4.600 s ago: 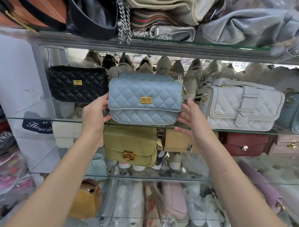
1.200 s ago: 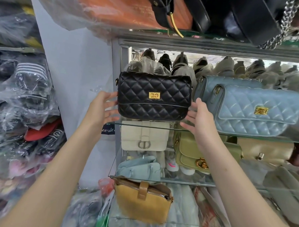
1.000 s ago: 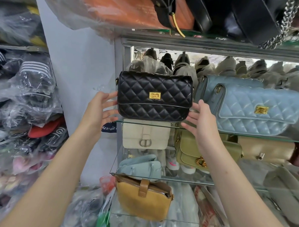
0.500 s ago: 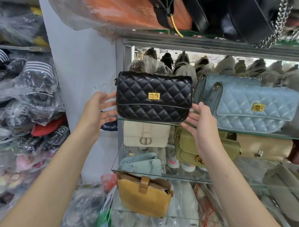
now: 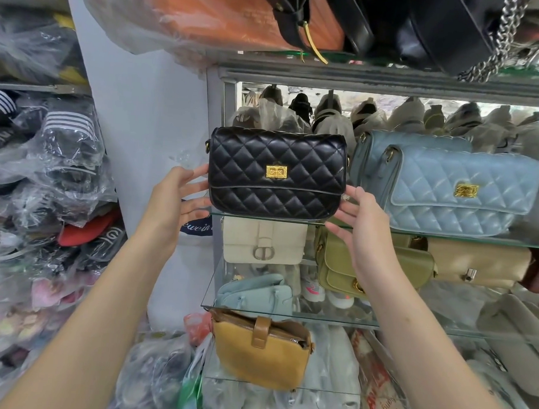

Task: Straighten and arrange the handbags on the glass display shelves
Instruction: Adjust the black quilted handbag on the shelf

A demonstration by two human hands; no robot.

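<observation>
Black bag: quilted, gold clasp facing out, upright at the left end of the glass shelf.
Left hand: fingers straight and spread, tips touching the bag's left end, nothing gripped.
Right hand: fingers straight and spread, tips at the bag's lower right corner, palm toward it, nothing gripped.
Blue bag: quilted, same shelf, just right of the black bag, tilted a little; second blue bag close behind it.
Shelf below: cream bag under the black bag, olive bag partly hidden by the right hand, tan bag to its right.
Lower down: pale blue bag, and beneath it a mustard bag.
Top shelf: orange bag in clear plastic, dark bags, hanging chain.
Far left: plastic-wrapped goods in piles.
</observation>
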